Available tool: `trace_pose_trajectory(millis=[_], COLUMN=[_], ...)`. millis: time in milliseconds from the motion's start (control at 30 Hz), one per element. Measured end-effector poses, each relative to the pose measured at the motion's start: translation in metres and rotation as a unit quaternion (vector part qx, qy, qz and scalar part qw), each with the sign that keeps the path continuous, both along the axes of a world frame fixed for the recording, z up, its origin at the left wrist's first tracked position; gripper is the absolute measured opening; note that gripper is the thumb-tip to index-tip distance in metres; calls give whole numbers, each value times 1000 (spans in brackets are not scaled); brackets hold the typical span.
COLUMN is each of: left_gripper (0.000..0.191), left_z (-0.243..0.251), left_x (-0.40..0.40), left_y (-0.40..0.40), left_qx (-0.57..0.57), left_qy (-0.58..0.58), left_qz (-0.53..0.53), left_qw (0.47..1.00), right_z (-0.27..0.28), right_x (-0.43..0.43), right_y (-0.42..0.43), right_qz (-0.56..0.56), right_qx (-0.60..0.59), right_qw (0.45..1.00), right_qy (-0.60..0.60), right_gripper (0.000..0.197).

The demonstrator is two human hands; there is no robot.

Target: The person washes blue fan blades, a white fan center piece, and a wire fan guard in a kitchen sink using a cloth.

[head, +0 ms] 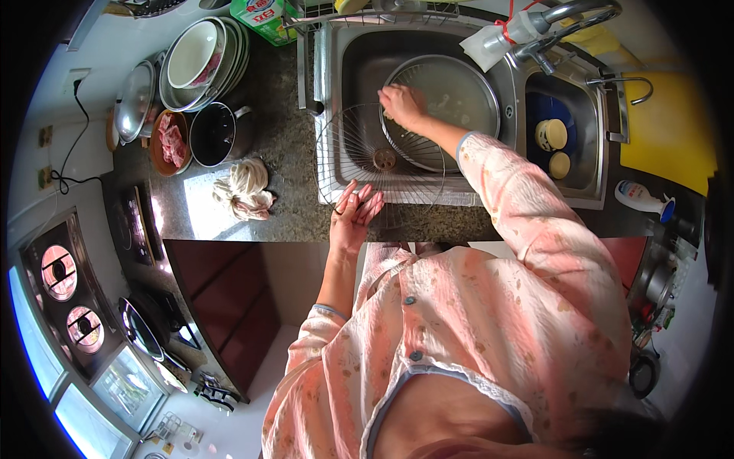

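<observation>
A round wire grille (385, 135) with thin spokes and a slotted centre disc is tilted across the sink's front edge. My left hand (351, 215), palm up with its fingers partly spread, supports the lower left rim. At the upper rim, my right hand (406, 108) has its fingers curled around the wires; whether it also holds a small cloth or sponge is hidden. Behind the grille, a wide metal basin (467, 109) of cloudy water stands in the large steel sink bowl (367, 51).
Left on the counter are a bunched cloth (245, 189), a dark pot (213, 135), a bowl of raw meat (172, 143) and stacked bowls and strainers (192, 54). A faucet (524, 54) overhangs the sink. The smaller bowl holds yellowish containers (551, 135); a white bottle (642, 198) lies right.
</observation>
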State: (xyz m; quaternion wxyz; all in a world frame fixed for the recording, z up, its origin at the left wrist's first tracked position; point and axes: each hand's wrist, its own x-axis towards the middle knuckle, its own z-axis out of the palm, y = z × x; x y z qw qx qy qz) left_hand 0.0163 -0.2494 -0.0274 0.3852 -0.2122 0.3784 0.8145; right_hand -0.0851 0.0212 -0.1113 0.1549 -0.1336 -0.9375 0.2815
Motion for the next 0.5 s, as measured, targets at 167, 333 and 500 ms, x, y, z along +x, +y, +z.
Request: trace_pose_trajectory(millis=[167,333,500], left_gripper=[39,39,40], left_z=[4,9,6], left_x=[-6,-23,-43], left_y=[-11,-27,-24], left_qx=[-15,-43,-69], left_qy=[8,22,27], left_qz=[-16,-97,-150], left_qw=[1000,994,986], right_z=[14,22,24], right_x=[-3,35,57], right_y=[41,70,71], right_qz=[-141,-155,-122], right_qx=[-249,-731,-817], right_qw=[944,647,544], right_qy=[-167,-150,-146], right_gripper=[35,37,42])
